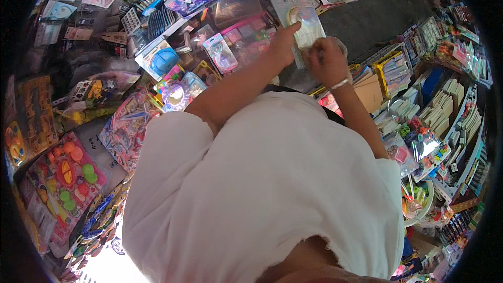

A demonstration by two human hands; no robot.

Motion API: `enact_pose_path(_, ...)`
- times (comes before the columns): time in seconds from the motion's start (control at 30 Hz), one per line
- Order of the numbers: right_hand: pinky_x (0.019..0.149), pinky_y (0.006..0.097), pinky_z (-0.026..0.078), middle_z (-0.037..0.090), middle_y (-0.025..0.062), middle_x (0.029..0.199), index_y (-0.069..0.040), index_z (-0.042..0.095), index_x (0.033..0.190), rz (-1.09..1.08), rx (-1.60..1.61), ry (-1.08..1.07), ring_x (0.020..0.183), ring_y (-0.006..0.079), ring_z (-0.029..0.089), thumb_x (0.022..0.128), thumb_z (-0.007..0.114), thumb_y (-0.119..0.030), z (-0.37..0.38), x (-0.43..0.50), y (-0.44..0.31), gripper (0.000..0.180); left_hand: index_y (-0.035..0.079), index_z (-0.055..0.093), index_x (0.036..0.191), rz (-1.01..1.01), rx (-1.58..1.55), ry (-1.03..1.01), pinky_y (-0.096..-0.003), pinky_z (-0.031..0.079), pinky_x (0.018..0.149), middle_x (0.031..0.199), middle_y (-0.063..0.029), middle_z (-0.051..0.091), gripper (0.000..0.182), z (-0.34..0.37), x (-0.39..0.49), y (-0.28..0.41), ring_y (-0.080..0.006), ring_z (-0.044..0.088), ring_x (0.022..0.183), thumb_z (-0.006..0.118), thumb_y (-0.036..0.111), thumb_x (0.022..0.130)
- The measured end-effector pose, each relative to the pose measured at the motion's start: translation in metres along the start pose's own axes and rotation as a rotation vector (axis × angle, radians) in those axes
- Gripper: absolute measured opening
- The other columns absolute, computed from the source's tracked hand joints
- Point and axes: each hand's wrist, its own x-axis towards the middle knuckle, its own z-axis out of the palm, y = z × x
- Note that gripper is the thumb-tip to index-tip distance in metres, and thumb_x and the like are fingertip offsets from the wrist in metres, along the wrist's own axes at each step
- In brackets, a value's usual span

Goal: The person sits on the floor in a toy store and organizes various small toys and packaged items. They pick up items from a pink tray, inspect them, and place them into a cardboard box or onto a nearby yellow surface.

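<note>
My left hand grips a clear blister pack by its left edge, with the thumb laid across the front. Inside the pack is a pale, rounded item that I cannot identify. My right hand is at the pack's lower right, its fingers curled and blurred, and a bracelet circles the wrist. Behind those knuckles shows a clear curved edge, possibly a ring. Whether the right fingers pinch the pack or something else is hidden.
Packaged goods crowd both sides. On the left are a blue round item in a pack, a boxed purple item and a toy food set. Notebooks and a yellow-edged tray stand right. Grey floor shows beyond my hands.
</note>
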Motion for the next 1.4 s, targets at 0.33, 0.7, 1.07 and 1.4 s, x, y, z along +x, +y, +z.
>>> enact_pose_path(0.33, 0.074, 0.0365, 0.049, 0.06, 0.0084, 0.09, -0.009, 0.058, 0.096, 0.813, 1.691, -0.109, 0.077, 0.0213, 0.059, 0.086, 0.05, -0.031, -0.008, -0.022, 0.136, 0.025, 0.007, 0.038, 0.129, 0.144, 0.391, -0.509, -0.0375, 0.048, 0.084, 0.114, -0.0081, 0.055, 0.052, 0.023, -0.039, -0.002, -0.0192, 0.056, 0.101, 0.061, 0.024, 0.086)
enact_pose_path(0.7, 0.087, 0.0381, 0.046, 0.057, 0.0115, 0.105, -0.006, 0.051, 0.115, 0.592, 1.781, 0.131, 0.096, 0.0263, 0.056, 0.09, 0.047, -0.031, -0.058, -0.011, 0.166, 0.036, 0.004, 0.044, 0.123, 0.008, 0.982, -0.563, -0.0285, 0.048, 0.078, 0.103, -0.0063, 0.059, 0.051, 0.007, -0.043, 0.006, -0.0134, 0.057, 0.091, 0.063, 0.031, 0.084)
enact_pose_path(1.07, 0.075, 0.0357, 0.05, 0.06, 0.01, 0.093, 0.0, 0.051, 0.115, 0.882, 1.372, -0.316, 0.081, 0.0198, 0.058, 0.085, 0.057, -0.032, -0.01, -0.044, 0.034, 0.044, 0.004, 0.046, 0.118, 0.3, 0.538, -0.251, -0.0353, 0.048, 0.077, 0.107, -0.0111, 0.055, 0.045, -0.025, 0.011, -0.015, -0.0213, 0.057, 0.093, 0.063, 0.03, 0.084)
enact_pose_path(1.4, 0.069, 0.0398, 0.051, 0.062, 0.0109, 0.084, -0.003, 0.058, 0.1, 1.165, 1.785, 0.213, 0.073, 0.0264, 0.061, 0.079, 0.063, -0.036, -0.017, -0.026, 0.07, 0.039, 0.007, 0.048, 0.122, 0.347, 1.53, -0.792, -0.0389, 0.042, 0.089, 0.114, -0.0183, 0.056, 0.052, -0.006, -0.002, -0.031, -0.0295, 0.056, 0.102, 0.059, 0.04, 0.083)
